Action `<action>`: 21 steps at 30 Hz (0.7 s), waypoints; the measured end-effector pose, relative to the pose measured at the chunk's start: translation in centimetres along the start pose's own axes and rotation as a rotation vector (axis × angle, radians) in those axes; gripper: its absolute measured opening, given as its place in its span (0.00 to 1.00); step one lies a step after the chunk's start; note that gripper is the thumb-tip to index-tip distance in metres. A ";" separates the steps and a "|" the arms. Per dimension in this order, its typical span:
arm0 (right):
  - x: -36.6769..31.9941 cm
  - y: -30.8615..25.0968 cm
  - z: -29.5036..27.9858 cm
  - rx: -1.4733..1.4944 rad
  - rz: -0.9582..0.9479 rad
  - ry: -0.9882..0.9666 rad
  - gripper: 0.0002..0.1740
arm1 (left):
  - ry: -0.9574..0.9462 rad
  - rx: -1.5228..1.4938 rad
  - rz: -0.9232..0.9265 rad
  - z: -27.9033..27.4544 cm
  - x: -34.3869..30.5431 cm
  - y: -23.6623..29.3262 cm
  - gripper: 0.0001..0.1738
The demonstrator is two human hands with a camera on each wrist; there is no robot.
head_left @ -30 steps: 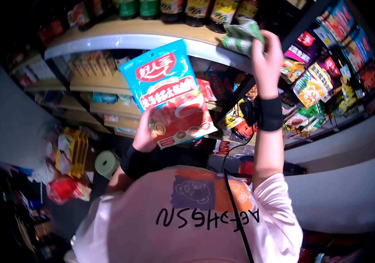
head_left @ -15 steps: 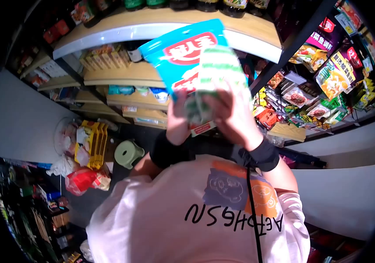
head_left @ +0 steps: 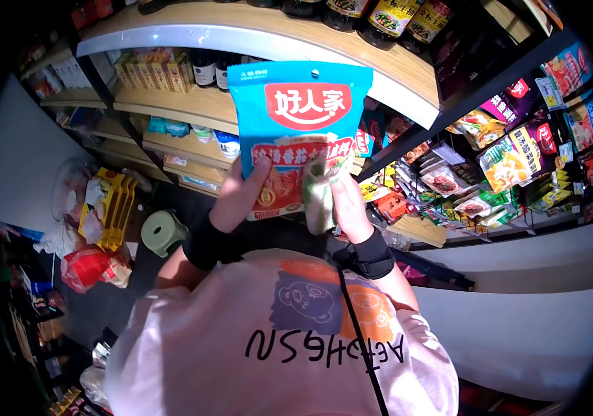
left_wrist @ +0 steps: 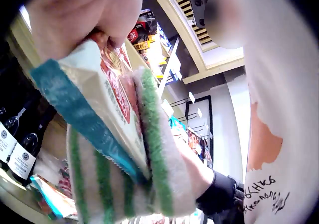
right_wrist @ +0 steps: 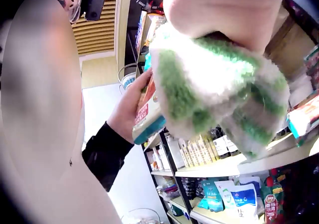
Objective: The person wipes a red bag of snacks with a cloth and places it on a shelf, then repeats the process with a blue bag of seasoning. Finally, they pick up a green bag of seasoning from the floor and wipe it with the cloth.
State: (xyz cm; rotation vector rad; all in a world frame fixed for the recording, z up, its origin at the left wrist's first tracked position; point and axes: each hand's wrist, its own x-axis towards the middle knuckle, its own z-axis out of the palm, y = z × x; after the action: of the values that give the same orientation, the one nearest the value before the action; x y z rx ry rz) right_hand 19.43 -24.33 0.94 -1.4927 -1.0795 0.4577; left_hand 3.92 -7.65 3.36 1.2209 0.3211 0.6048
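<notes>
Left hand (head_left: pixel 234 201): thumb on the printed face, the other fingers curled behind, pinching the lower left corner of the blue sauce packet (head_left: pixel 296 111). Right hand (head_left: pixel 350 208): fingers clamped on a green-and-white striped cloth (head_left: pixel 319 197), which is bunched up and pressed against the packet's lower right front. The left wrist view shows the cloth touching the film along the packet's edge. The packet stands upright at chest height in front of the shelves, hang hole at the top. My read on handling: it's a flexible pouch with soft fill, so the weight sits low. The film looks glossy and likely slick, and I'd expect the top to flop if it's held by one corner only. The best hold is the bottom seam or side seals, where the film is stiffest. I wouldn't squeeze the belly. The cloth is light, limp and fuzzy, so it can be gripped anywhere and adds friction on the film. Further out there's a wooden shelf (head_left: pixel 255 31) with dark bottles (head_left: pixel 393 17) above, hanging snack packets (head_left: pixel 511 159) to the right and a green stool (head_left: pixel 161 232) on the floor to the left.
</notes>
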 end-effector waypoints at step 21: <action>-3.9 -3.5 -3.2 0.267 0.068 0.080 0.34 | -0.135 -0.198 0.129 5.5 4.9 -1.5 0.18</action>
State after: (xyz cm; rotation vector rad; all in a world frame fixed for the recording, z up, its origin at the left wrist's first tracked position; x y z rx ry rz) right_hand 18.76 -29.72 3.89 -1.3029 -0.8704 0.5621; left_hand 11.21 -9.41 4.13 1.0904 0.0668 0.6461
